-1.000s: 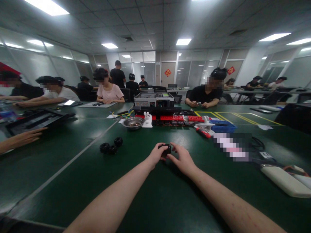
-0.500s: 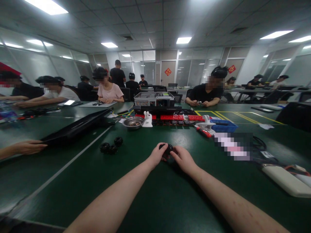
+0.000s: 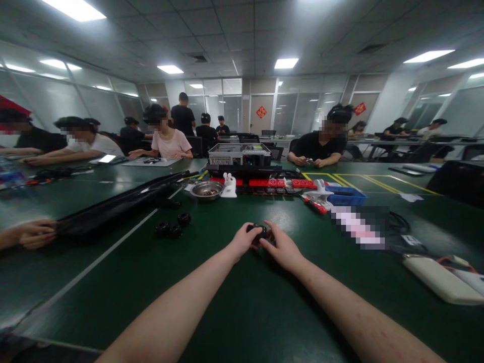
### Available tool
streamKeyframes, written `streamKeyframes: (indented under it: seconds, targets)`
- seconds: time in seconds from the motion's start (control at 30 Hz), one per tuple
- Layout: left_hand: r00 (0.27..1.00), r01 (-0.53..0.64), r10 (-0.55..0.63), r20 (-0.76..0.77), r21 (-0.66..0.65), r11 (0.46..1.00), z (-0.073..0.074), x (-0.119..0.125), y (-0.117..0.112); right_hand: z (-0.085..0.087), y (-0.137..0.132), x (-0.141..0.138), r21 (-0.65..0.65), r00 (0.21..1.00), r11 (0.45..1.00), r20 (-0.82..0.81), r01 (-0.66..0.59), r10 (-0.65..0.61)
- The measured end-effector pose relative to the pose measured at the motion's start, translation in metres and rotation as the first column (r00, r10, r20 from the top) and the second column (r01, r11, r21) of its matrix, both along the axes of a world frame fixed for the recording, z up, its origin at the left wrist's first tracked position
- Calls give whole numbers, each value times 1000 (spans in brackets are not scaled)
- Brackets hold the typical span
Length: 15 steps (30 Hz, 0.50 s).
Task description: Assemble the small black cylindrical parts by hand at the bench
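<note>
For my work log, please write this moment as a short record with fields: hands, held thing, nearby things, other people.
left hand: grips the small black round part from its left
right hand: grips the same part from its right
surface: green table
nearby: three loose black round parts, metal bowl, red-handled tool
other person: co-worker's hand on a long black panel, far left

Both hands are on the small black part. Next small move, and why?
Probably steady the black part with the left hand and twist it gently with the right hand: both pinch it from opposite sides, so no regrasp seems needed. Three similar black pieces lie apart to its left.
</note>
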State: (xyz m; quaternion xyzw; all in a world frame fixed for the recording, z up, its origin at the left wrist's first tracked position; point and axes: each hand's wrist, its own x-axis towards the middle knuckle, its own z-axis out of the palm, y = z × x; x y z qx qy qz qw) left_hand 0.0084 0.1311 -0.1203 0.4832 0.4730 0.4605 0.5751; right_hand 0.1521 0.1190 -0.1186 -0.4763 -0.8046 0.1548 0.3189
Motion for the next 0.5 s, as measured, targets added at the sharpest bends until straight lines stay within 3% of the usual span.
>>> streamKeyframes:
  seconds: [0.23, 0.37, 0.5]
  targets:
    - [999, 51, -51, -18, 19, 999, -1, -1, 0, -3, 9, 4, -60, 999, 998, 31, 21, -19]
    - [996, 75, -70, -55, 91, 993, -1, -1, 1, -3, 11, 5, -49, 1000, 999, -3, -12, 12]
    - [997, 75, -73, -38, 52, 996, -4, 2, 4, -2, 9, 4, -9, 999, 1000, -29, -22, 22]
